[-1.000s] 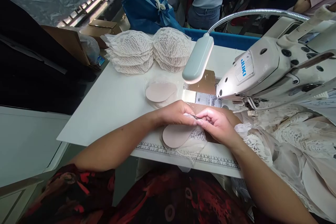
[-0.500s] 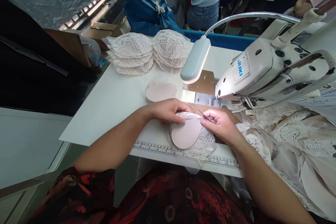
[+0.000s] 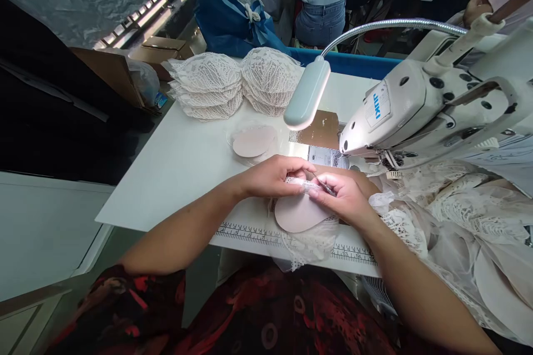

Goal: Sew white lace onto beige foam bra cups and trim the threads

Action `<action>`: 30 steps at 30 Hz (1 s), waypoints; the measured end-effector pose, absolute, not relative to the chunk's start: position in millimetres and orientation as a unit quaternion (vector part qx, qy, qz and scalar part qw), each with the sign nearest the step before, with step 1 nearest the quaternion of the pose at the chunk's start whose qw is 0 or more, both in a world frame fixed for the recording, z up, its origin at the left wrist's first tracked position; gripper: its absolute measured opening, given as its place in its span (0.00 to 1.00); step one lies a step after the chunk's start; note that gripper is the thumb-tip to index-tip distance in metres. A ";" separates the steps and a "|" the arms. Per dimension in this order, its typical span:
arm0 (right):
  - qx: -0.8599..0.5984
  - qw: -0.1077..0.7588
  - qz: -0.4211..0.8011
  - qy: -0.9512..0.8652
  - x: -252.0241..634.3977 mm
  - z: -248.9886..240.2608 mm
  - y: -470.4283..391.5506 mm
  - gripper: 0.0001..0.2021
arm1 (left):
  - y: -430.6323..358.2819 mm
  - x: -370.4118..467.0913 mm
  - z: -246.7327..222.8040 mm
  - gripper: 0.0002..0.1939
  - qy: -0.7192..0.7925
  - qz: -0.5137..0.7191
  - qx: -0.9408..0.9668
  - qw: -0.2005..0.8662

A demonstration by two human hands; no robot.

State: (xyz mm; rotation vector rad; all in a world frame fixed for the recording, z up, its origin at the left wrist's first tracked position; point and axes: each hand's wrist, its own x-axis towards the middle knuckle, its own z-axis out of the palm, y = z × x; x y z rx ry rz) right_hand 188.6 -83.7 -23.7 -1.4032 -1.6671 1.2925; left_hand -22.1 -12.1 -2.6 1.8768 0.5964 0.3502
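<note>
A lace bra cup with a smooth beige pad [image 3: 297, 215] lies between my hands, over the table's front edge. My left hand [image 3: 275, 176] is closed on its upper lace edge, thumb in front and fingers behind. My right hand [image 3: 347, 194] pinches the same edge just to the right, thumb pressed on the lace. A slim, dark, pointed metal tool [image 3: 325, 184] is also held in my right hand, its tip pointing up and left; its exact kind is unclear. White lace [image 3: 312, 241] hangs below the pad, over the printed ruler.
Behind my hands stands a JUKI sewing machine [image 3: 383, 105] with a gooseneck lamp [image 3: 308, 91]. Another padded piece [image 3: 254, 141] lies on the left, before stacked lace cups [image 3: 208, 86]. Loose lace [image 3: 458, 211] is heaped at right. A person [image 3: 322, 0] sits beyond.
My hands have come closer together along the lace edge, the left moving right. The pad has turned and its lace now hangs lower over the table edge. The tool shows more.
</note>
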 end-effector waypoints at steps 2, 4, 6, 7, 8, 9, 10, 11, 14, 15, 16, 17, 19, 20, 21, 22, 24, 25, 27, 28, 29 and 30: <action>-0.529 0.294 0.475 -0.639 189.9 -22.0 -85.1 0.11 | -13.1 -27.0 3.2 0.22 0.277 0.173 0.792 0.515; -0.531 0.304 0.478 -0.630 192.5 -21.0 -86.9 0.11 | -12.3 -37.1 11.2 0.18 0.330 0.182 0.785 0.491; -0.526 0.320 0.483 -0.623 194.8 -20.8 -88.6 0.11 | -10.9 -47.2 17.4 0.16 0.378 0.136 0.772 0.492; -0.519 0.329 0.485 -0.622 195.7 -20.9 -89.3 0.11 | -10.5 -50.4 18.6 0.16 0.388 0.097 0.765 0.505; -0.512 0.335 0.488 -0.623 196.3 -21.0 -89.8 0.11 | -10.6 -51.5 18.1 0.17 0.385 0.057 0.756 0.526; -0.505 0.340 0.491 -0.623 196.7 -21.1 -90.3 0.10 | -11.2 -50.4 16.1 0.19 0.372 0.029 0.742 0.556; -0.500 0.342 0.493 -0.624 196.9 -21.1 -90.7 0.10 | -12.5 -47.2 12.8 0.20 0.356 0.016 0.723 0.592; -0.497 0.342 0.494 -0.626 197.0 -21.2 -91.1 0.10 | -14.2 -42.3 8.6 0.20 0.338 0.017 0.700 0.629; -0.494 0.330 0.487 -0.640 197.4 -22.1 -92.4 0.10 | -20.8 -24.1 -3.8 0.19 0.315 0.076 0.634 0.702; -0.494 0.325 0.489 -0.641 197.8 -22.7 -92.9 0.10 | -22.9 -18.9 -6.7 0.17 0.318 0.101 0.619 0.711; -0.493 0.323 0.496 -0.638 198.5 -23.4 -93.4 0.10 | -24.8 -14.7 -8.8 0.16 0.320 0.121 0.608 0.716; -0.490 0.327 0.509 -0.627 199.6 -24.0 -93.9 0.11 | -26.3 -11.7 -10.2 0.15 0.322 0.134 0.600 0.720; -0.486 0.345 0.540 -0.594 202.7 -24.8 -94.4 0.13 | -28.2 -8.9 -11.2 0.13 0.321 0.146 0.599 0.719; -0.485 0.354 0.551 -0.580 204.6 -24.9 -94.4 0.15 | -28.7 -8.6 -11.3 0.12 0.320 0.152 0.605 0.713; -0.485 0.362 0.553 -0.572 206.6 -24.7 -94.1 0.16 | -29.0 -8.7 -11.5 0.12 0.318 0.159 0.613 0.705; -0.487 0.365 0.548 -0.574 208.5 -24.3 -93.6 0.16 | -29.0 -8.9 -11.7 0.11 0.317 0.166 0.620 0.698; -0.489 0.357 0.529 -0.595 211.5 -23.1 -92.2 0.15 | -29.0 -9.0 -12.9 0.11 0.314 0.178 0.626 0.691; -0.488 0.349 0.521 -0.607 212.3 -22.4 -91.5 0.14 | -28.9 -8.8 -13.8 0.11 0.314 0.181 0.627 0.689; -0.485 0.327 0.520 -0.622 212.5 -21.2 -90.3 0.14 | -28.8 -8.3 -15.6 0.12 0.315 0.180 0.632 0.685; -0.484 0.317 0.526 -0.624 211.8 -20.6 -90.0 0.13 | -28.8 -8.1 -16.3 0.12 0.316 0.176 0.635 0.683; -0.483 0.309 0.530 -0.625 210.7 -20.0 -89.9 0.13 | -28.7 -7.8 -16.9 0.13 0.316 0.172 0.638 0.681; -0.483 0.305 0.532 -0.625 209.2 -19.5 -89.9 0.13 | -28.7 -7.6 -17.3 0.13 0.315 0.168 0.642 0.679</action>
